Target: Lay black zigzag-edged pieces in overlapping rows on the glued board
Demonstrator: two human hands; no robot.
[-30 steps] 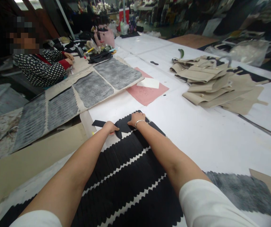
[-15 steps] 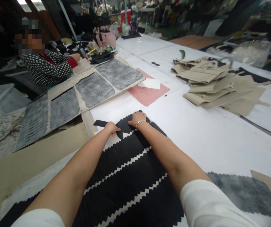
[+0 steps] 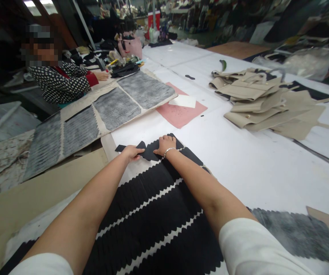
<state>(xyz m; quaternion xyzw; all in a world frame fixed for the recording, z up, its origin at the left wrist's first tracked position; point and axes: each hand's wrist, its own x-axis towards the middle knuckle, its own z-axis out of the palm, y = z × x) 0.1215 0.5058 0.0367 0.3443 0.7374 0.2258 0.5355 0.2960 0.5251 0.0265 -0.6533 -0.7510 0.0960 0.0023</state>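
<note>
My left hand (image 3: 132, 152) is closed, thumb on top, on a black strip with a pointed end (image 3: 141, 150). The strip's material I cannot make out. My right hand (image 3: 166, 145), wearing a silver bracelet (image 3: 169, 151), rests on black pieces (image 3: 153, 147) at the far end of the layout, thumb spread from the fingers. Towards me lie rows of overlapping black strips (image 3: 141, 214) with pointed ends, separated by zigzag light gaps. Another black strip (image 3: 120, 148) lies just beyond my left hand.
At left, a person in a dotted top (image 3: 62, 82) stands by a board with grey-coated panels (image 3: 118, 103). A pink sheet (image 3: 181, 114) with a white card (image 3: 183, 101) lies ahead. Beige fabric pieces (image 3: 267, 99) are piled at right. A grey sheet (image 3: 296, 233) lies near my right elbow.
My left hand has moved slightly left and up, lifting the black strip's pointed end. The right hand has shifted a little left. The other person's hand has reached further right.
</note>
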